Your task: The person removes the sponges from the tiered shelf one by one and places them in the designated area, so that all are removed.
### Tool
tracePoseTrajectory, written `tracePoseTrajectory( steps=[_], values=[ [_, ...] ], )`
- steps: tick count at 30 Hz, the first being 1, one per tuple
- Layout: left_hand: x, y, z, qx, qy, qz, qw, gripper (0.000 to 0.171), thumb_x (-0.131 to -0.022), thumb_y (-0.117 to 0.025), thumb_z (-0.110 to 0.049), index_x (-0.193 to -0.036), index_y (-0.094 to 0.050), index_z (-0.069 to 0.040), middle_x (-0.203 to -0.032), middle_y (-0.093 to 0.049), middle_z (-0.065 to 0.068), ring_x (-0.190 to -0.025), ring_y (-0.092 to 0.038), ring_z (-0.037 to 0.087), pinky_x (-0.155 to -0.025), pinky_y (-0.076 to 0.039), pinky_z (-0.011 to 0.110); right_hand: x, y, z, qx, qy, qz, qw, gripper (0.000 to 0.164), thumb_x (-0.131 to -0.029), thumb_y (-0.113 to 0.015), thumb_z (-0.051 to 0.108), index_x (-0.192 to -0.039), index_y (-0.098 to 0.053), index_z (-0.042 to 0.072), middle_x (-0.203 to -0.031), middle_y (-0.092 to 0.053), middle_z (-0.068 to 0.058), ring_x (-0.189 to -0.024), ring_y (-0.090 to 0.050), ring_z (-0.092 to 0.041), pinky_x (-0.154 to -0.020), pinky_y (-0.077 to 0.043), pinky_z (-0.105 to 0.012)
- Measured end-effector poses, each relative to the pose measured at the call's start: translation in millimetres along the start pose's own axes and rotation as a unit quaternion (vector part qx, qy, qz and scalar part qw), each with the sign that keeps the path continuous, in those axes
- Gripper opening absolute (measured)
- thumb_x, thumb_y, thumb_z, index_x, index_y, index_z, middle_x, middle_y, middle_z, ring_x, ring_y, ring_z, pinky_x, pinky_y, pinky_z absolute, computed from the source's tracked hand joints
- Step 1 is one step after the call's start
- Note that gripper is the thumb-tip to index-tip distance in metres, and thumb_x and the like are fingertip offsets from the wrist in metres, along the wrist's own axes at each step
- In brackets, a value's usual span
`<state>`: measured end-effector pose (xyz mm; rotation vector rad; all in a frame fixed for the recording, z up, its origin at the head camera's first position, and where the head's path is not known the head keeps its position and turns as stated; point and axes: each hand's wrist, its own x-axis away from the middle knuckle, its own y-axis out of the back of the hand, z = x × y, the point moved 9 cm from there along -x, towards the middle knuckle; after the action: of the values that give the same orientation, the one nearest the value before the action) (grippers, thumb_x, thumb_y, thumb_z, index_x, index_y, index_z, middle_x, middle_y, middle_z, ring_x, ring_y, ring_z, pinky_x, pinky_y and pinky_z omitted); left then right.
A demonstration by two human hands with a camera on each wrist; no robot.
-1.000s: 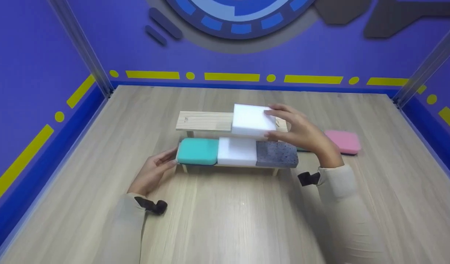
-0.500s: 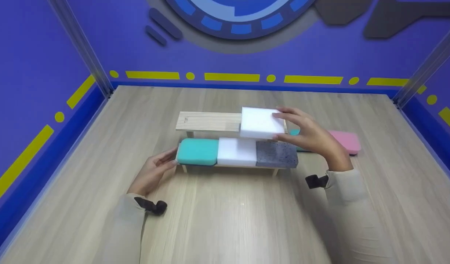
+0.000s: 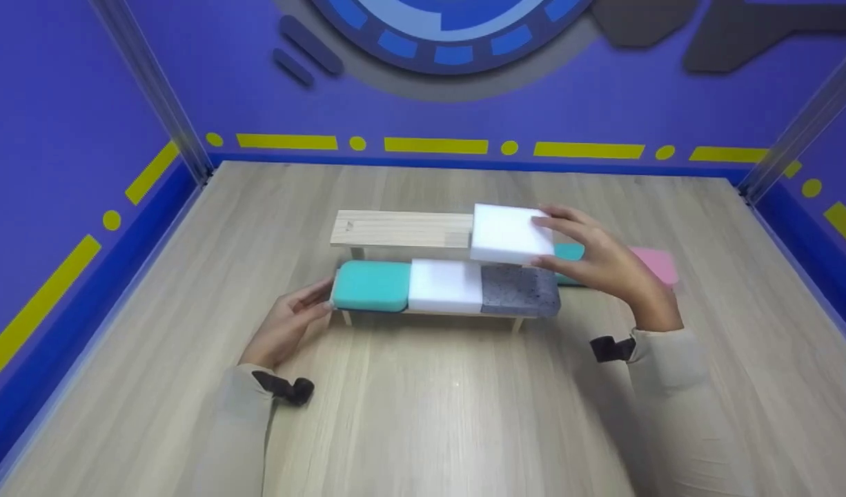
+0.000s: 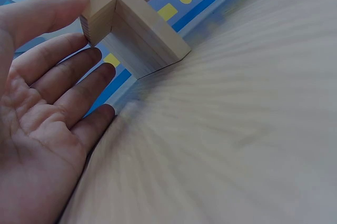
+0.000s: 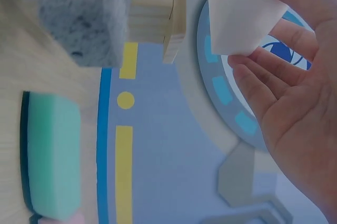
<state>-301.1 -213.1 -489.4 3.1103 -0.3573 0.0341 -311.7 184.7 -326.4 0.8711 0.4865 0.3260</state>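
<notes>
Right hand [image 3: 595,262] pinches white sponge [image 3: 509,233] above the back right of the shelf [image 3: 399,229], left hand [image 3: 288,328], straight-fingered, seemingly touching its front left end: likely placing, calling for level lowering.

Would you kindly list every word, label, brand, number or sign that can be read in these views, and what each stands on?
There are none to read.
The back wall bears only shapes, such as yellow bars, with no letters or numbers.
The white block in the right hand shows no print.
A small mark on the rear board is too small to make out.
</notes>
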Motion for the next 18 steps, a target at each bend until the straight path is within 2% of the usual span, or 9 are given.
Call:
tracePoseTrajectory(
  steps=[11,18],
  values=[
    [0.3,0.3,2.2,-0.019,0.011,-0.005,0.9997,0.060,-0.093,-0.063,-0.015,-0.145,-0.038,0.001,-0.154,-0.035,0.013,-0.142,-0.034,0.023,-0.107,-0.039,0.019,11.5,8.6,-9.3,0.016,0.015,-0.027,0.999,0.058,-0.082,-0.077,0.022,-0.134,-0.056,0.008,-0.145,-0.046,-0.016,-0.133,-0.042,-0.038,-0.104,-0.040,-0.058],
    [0.5,-1.2,0.4,-0.012,0.007,0.002,0.9999,0.062,-0.092,-0.065,-0.019,-0.145,-0.038,-0.001,-0.153,-0.037,0.012,-0.141,-0.035,0.022,-0.108,-0.039,0.019,21.3,10.9,-21.5,0.018,-0.003,-0.027,0.999,0.058,-0.083,-0.076,0.025,-0.135,-0.055,0.008,-0.147,-0.043,-0.017,-0.134,-0.040,-0.041,-0.103,-0.040,-0.060]
  ],
)
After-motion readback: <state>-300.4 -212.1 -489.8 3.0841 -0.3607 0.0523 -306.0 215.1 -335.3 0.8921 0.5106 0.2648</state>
